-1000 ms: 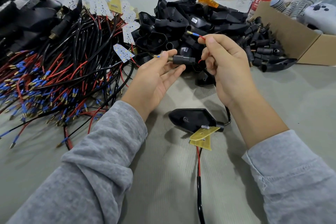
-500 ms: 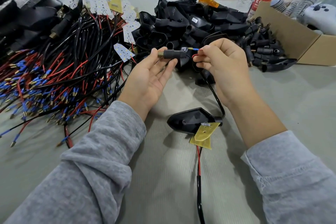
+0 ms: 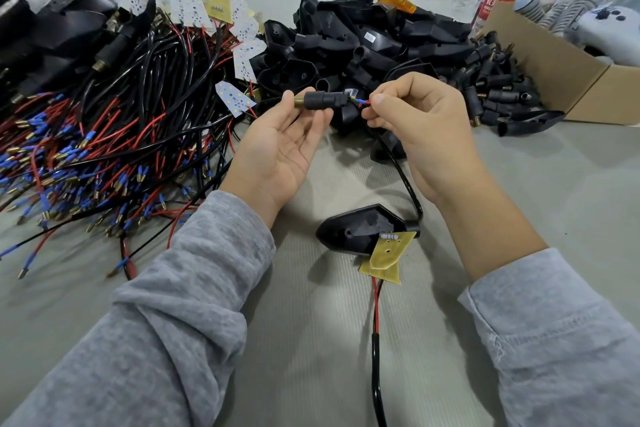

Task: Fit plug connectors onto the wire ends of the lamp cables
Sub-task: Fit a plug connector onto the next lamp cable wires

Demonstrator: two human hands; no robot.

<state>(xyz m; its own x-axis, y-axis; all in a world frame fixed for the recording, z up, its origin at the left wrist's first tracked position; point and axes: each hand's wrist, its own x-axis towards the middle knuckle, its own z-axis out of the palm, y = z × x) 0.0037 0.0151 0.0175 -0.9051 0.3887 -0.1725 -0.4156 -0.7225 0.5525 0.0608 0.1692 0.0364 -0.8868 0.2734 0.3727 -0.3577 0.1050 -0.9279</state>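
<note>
Left hand (image 3: 277, 146) pinches a plug connector (image 3: 323, 100), right hand (image 3: 415, 121) pinching wire ends (image 3: 362, 101) at its mouth (unfitted cables (image 3: 104, 149) heaped at nine o'clock).

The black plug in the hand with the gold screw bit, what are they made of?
The black cylindrical plug connector looks like matte plastic or rubber: dull, with moulded steps. Its gold threaded tip looks like brass, shiny and yellow, though it could be plated metal.

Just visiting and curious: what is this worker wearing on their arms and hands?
Both arms are in loose grey sweatshirt sleeves with stitched cuffs, pushed back from the wrists. The left hand and right hand are bare: no gloves, rings or watch visible.
</note>
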